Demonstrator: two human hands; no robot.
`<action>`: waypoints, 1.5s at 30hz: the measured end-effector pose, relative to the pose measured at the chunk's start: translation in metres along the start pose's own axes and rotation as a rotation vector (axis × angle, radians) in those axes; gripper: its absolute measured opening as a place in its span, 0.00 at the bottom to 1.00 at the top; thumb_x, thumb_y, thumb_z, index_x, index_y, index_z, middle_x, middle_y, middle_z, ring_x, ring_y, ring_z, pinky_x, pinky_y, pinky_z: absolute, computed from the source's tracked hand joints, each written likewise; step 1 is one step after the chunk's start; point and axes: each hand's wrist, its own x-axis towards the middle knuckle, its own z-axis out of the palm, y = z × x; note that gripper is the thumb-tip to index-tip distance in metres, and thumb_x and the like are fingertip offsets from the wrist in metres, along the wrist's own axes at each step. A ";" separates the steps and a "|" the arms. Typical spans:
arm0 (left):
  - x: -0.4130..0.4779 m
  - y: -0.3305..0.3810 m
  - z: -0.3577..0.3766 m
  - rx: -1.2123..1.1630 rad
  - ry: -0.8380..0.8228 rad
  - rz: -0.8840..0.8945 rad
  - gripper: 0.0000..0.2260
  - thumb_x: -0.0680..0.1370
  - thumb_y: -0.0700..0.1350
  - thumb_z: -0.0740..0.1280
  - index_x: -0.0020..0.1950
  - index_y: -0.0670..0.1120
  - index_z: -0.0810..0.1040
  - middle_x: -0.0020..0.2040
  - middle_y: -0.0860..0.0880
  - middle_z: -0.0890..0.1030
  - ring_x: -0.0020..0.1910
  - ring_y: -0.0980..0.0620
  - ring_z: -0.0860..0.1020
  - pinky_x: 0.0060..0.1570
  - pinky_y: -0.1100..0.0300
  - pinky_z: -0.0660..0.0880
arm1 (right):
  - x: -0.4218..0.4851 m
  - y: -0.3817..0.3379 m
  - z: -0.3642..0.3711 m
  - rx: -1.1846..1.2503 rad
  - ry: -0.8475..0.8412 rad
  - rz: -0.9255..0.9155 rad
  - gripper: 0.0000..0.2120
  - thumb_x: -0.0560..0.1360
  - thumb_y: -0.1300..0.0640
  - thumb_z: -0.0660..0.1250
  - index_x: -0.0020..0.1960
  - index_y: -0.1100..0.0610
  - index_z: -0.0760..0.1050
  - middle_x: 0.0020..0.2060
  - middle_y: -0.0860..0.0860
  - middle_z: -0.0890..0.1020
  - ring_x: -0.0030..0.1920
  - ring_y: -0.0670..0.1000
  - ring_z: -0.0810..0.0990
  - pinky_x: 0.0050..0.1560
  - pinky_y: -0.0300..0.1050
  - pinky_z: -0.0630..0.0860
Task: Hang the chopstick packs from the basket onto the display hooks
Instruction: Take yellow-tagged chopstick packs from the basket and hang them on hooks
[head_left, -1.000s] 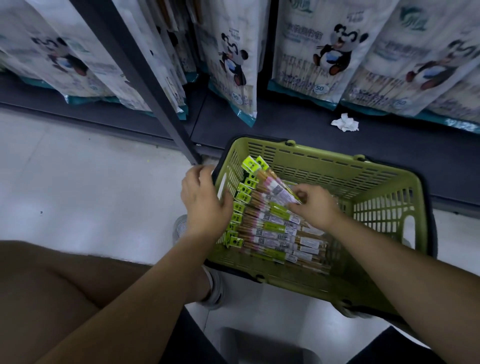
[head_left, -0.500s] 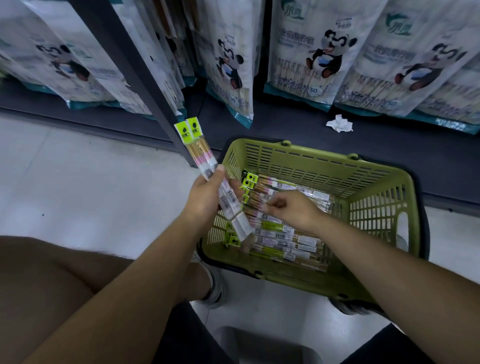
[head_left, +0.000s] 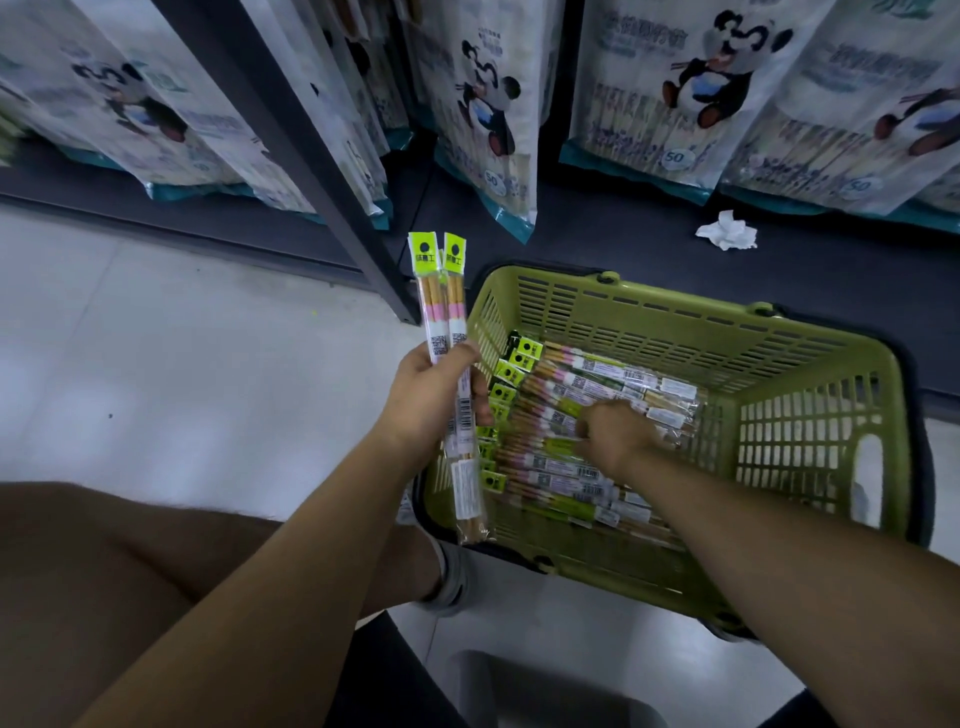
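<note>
Chopstick packs (head_left: 441, 291), two slim glossy cellophane sleeves with neon-yellow header tabs, clasped upright in my left hand (head_left: 431, 400) at nine o'clock of the slatted green plastic basket (head_left: 779, 338), loose pile (head_left: 571, 379) inside, my right hand (head_left: 618, 441) curled among it, fingertips hidden, grip unreadable.

**Light and picture quality: dim, cool, wide-angle**

Your view is dim, with a cool, even cast. Soft sheen patches lie on the pale glossy tiled floor (head_left: 156, 374). White panda-printed hanging bags (head_left: 670, 83) along the top edge look smeared and bowed by the lens. The right hand (head_left: 618, 436) shows slight motion blur. Sharpest at centre; the lower corners fall dark.
</note>
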 end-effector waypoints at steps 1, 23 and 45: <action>0.000 0.000 0.000 -0.004 0.002 0.000 0.05 0.83 0.41 0.64 0.49 0.41 0.72 0.29 0.46 0.76 0.24 0.47 0.73 0.27 0.56 0.76 | 0.000 0.000 0.000 0.005 -0.002 -0.004 0.12 0.79 0.53 0.70 0.61 0.56 0.80 0.59 0.58 0.80 0.59 0.58 0.79 0.56 0.51 0.78; 0.006 -0.005 0.006 -0.050 -0.019 -0.079 0.05 0.84 0.41 0.64 0.50 0.40 0.73 0.37 0.42 0.79 0.35 0.44 0.84 0.39 0.51 0.83 | -0.027 0.018 -0.050 0.458 0.166 -0.035 0.09 0.77 0.52 0.74 0.42 0.52 0.76 0.34 0.51 0.79 0.36 0.55 0.77 0.38 0.45 0.68; -0.013 0.009 0.008 -0.011 0.033 -0.005 0.08 0.83 0.47 0.68 0.56 0.43 0.76 0.36 0.43 0.83 0.30 0.47 0.83 0.31 0.57 0.80 | -0.066 -0.061 -0.079 0.566 0.372 -0.339 0.13 0.84 0.50 0.59 0.62 0.51 0.80 0.51 0.50 0.82 0.48 0.51 0.79 0.43 0.45 0.71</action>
